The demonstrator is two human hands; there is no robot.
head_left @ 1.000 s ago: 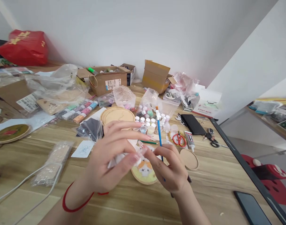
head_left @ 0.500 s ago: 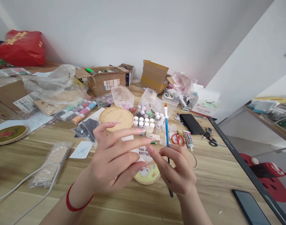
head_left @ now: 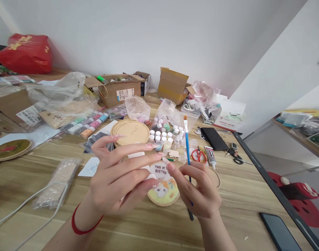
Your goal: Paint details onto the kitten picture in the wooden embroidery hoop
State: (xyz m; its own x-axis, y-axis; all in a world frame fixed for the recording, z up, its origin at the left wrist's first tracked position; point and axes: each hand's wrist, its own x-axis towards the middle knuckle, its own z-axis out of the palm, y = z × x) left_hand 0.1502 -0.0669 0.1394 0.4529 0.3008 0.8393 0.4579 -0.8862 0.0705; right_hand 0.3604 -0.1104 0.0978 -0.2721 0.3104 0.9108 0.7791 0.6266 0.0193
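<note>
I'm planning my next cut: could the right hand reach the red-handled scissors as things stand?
Probably yes. The right hand sits just short of the red-handled scissors, and nothing seems to stand between them. It is holding a blue paintbrush, though, so it would likely need to put that down first.

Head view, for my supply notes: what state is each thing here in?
left hand, raised, fingers extended, grip unclear
right hand, gripping the blue paintbrush upright, bristles up
kitten picture in a round wooden frame, lying flat, partly under the hands
bare round wooden board, lying flat
red-handled scissors, lying flat
cardboard box, flaps open
small white-lidded pots, lids on, standing grouped
</note>
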